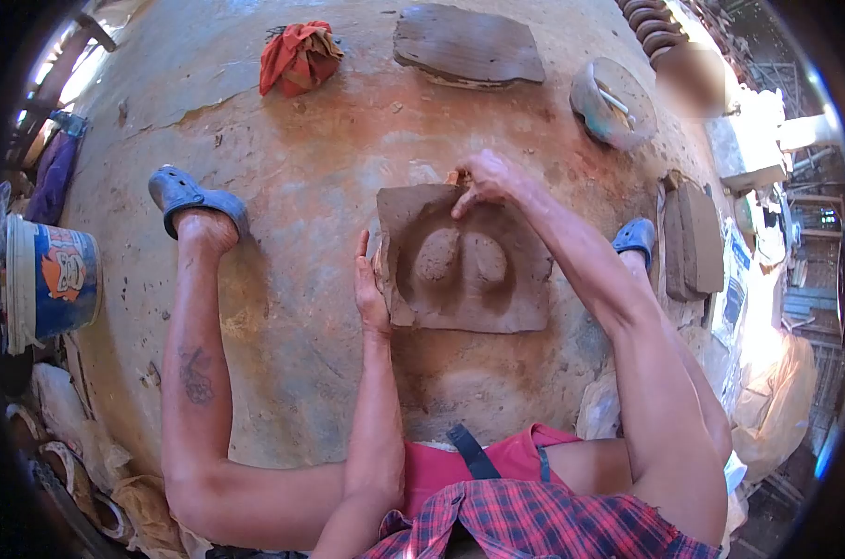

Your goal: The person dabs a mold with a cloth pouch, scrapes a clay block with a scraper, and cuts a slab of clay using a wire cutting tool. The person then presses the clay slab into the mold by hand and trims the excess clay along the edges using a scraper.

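A square slab of grey-brown clay (pixel 525 312) lies on the floor between my legs, with a rounded hollow in it and two raised oval mounds inside. Against the slab's left edge rests my left hand (pixel 371 291), fingers stretched upward and holding nothing. My right hand (pixel 488 179) is at the slab's top edge, thumb pointing down over the clay and the other fingers bent. Beside those fingers a small orange-brown piece (pixel 453 178) shows; whether they grip it is unclear.
Beyond the slab lie a red cloth (pixel 299 58), a flat clay slab (pixel 467 45) and a round basin (pixel 616 107) with a stick in it. Stacked clay slabs (pixel 695 240) lie right; a white-and-blue bucket (pixel 54 279) stands left. My feet wear blue clogs (pixel 191 197).
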A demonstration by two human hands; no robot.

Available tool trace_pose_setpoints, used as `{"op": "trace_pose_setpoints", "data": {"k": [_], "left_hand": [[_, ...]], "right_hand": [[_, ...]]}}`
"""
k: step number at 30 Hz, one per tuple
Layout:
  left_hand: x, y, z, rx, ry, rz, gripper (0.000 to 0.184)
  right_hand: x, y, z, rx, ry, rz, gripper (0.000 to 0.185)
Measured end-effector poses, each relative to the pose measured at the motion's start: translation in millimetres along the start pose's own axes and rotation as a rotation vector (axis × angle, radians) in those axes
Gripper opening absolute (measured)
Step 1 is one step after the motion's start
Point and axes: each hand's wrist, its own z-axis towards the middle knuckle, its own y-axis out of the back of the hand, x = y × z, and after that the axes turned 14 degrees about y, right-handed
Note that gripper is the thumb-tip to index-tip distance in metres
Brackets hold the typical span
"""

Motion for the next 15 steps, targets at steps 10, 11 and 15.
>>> {"op": "trace_pose_setpoints", "data": {"k": [10,11,15], "left_hand": [[13,3,-17,-0.086,0.025,-0.163,0.055],[19,7,-17,-0.054,0.052,-0.263,0.055],[36,4,-18,-0.188,-0.09,0.124,0.054]], "right_hand": [[49,-7,-48,-0.179,-0.412,-0.181,0.111],[47,-28,-52,-0.319,-0.505,-0.2,0.113],[53,-71,-53,-0.503,-0.693,-0.147,0.114]]}}
